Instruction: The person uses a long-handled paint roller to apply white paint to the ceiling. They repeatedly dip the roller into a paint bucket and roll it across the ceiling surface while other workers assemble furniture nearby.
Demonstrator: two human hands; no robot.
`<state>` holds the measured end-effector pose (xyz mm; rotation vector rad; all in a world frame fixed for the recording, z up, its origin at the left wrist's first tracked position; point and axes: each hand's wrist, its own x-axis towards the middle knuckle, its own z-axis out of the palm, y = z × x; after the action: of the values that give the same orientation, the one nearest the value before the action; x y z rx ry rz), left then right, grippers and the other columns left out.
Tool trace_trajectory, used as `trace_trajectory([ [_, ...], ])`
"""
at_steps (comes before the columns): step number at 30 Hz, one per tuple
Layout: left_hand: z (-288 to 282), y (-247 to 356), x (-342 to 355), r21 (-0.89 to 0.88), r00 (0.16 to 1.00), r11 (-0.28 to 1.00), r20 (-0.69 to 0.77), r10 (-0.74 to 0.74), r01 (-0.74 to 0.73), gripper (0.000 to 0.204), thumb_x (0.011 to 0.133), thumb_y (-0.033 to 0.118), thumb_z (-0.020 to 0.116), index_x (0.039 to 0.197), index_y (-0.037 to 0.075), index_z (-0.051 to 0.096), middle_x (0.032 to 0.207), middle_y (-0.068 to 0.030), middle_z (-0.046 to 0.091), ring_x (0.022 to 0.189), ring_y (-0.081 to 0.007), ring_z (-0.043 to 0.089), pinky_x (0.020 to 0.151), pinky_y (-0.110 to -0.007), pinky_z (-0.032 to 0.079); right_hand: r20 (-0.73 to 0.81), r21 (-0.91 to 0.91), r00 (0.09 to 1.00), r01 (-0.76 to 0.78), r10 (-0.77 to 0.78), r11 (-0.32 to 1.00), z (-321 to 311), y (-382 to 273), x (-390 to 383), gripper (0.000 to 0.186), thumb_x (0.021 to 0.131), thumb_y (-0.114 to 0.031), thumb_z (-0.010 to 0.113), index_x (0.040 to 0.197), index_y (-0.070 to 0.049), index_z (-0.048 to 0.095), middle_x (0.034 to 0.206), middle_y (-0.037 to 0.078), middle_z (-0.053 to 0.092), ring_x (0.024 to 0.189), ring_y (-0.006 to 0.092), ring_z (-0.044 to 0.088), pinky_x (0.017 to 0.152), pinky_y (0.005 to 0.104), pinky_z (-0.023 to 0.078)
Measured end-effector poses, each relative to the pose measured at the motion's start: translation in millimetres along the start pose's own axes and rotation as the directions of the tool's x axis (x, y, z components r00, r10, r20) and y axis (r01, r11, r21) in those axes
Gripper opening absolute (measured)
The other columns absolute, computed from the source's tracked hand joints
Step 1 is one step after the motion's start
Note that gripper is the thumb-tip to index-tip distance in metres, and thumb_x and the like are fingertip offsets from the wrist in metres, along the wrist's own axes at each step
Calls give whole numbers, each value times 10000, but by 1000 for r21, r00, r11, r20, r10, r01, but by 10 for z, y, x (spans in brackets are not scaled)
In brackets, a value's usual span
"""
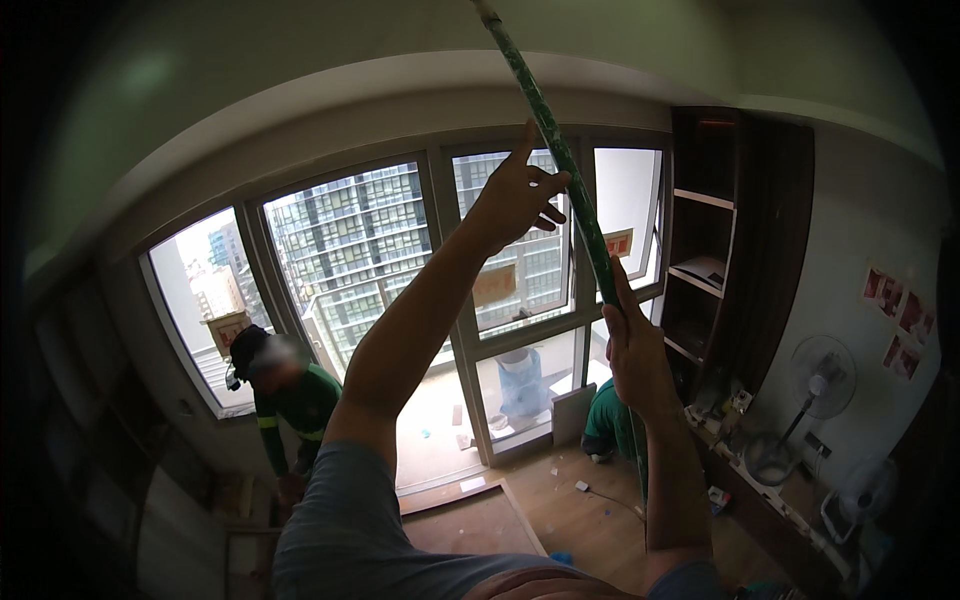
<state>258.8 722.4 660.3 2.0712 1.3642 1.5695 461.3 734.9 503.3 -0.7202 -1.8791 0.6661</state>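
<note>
Because its length probably wants two supports, one green pole, slanting toward the ceiling, is clasped lower down by the right hand and apparently steadied above by the left hand, fingers spread.

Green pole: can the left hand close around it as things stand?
Probably yes: the left hand is open right at the green pole, nothing visible blocks it, and the right hand holds lower down, leaving that stretch free.
</note>
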Motion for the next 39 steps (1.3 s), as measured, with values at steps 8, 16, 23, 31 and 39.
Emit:
trace_trajectory([
  [8, -111, 634, -732, 266, 985, 956, 154, 80, -120, 923, 983, 386, 661, 1637, 169, 46, 1064, -175, 727, 777, -200, 742, 713, -350, 628, -71, -74, 978, 189, -194, 979, -407, -711, 1239, 521, 1109, -341, 382, 1609, -233, 280, 775, 164, 652, 639, 213, 653, 689, 430, 549],
  [16, -116, 994, -1240, 405, 964, 894, 250, 93, -191, 972, 927, 368, 749, 1637, 183, 113, 1054, -137, 746, 672, -147, 707, 695, -316, 612, -104, -11, 970, 218, -218, 976, -540, -1067, 1528, 522, 1098, -354, 392, 1597, -227, 307, 783, 146, 639, 502, 167, 592, 458, 351, 527],
  [23, -44, 1015, -1330, 393, 941, 888, 320, 112, -240, 925, 916, 373, 758, 1626, 186, 196, 1065, -149, 745, 692, -164, 729, 667, -324, 616, -75, 73, 967, 250, -245, 965, -546, -1062, 1700, 540, 1081, -334, 416, 1603, -267, 297, 699, 65, 540, 538, 137, 539, 458, 350, 517],
  [31, 22, 629, -832, 390, 966, 908, 255, 53, -153, 835, 928, 410, 738, 1595, 150, 308, 1064, -150, 738, 723, -204, 744, 661, -330, 611, -62, -42, 972, 225, -228, 973, -558, -776, 1511, 545, 1096, -363, 386, 1616, -258, 261, 742, 111, 605, 597, 181, 602, 621, 376, 557],
  [39, 19, -205, -34, 129, 1000, 992, -14, 4, -2, 866, 993, 454, 638, 1599, 19, 198, 1148, -212, 707, 944, -278, 727, 827, -384, 599, 50, -19, 999, 0, 1, 1000, -270, 468, 276, 553, 1107, -251, 400, 1624, -304, 212, 973, 219, 717, 736, 275, 718, 717, 434, 547],
])
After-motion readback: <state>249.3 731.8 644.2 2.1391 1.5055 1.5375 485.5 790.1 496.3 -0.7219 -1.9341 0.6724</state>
